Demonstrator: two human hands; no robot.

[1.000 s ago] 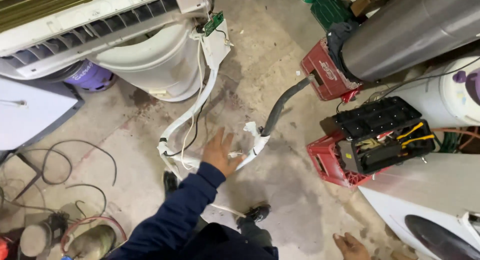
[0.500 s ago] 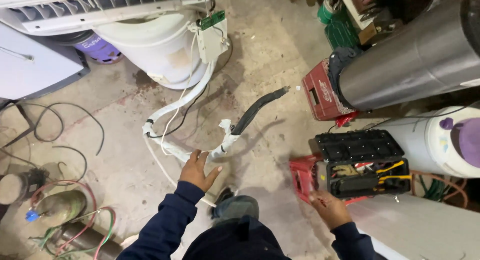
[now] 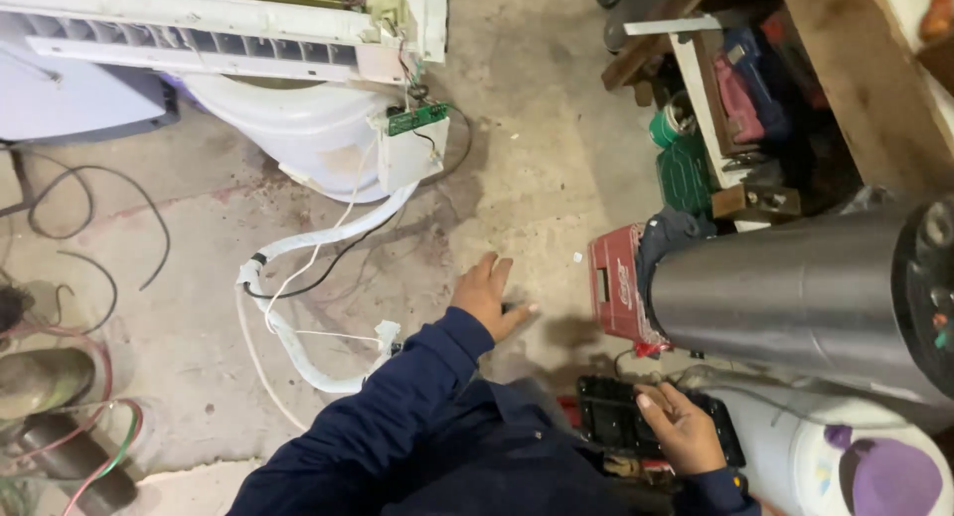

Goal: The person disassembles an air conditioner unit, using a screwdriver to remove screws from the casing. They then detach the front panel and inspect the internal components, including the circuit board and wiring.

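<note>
Since half a second ago our left hand (image 3: pixel 487 299) has left the white foam-wrapped pipe bundle (image 3: pixel 298 362), now open, pressing the dusty concrete floor (image 3: pixel 537 178), right hand (image 3: pixel 681 429) loosely open on the black plastic toolbox (image 3: pixel 621 422)—risk: palm slips, box tips.

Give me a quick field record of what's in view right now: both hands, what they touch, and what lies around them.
left hand: palm down, fingers spread, on the concrete floor
right hand: resting on the black plastic tool case
left of left hand: white insulated hose bundle, curved on the floor
above: white air conditioner unit with small green circuit board
right: large grey metal cylinder, red box beside it
</note>
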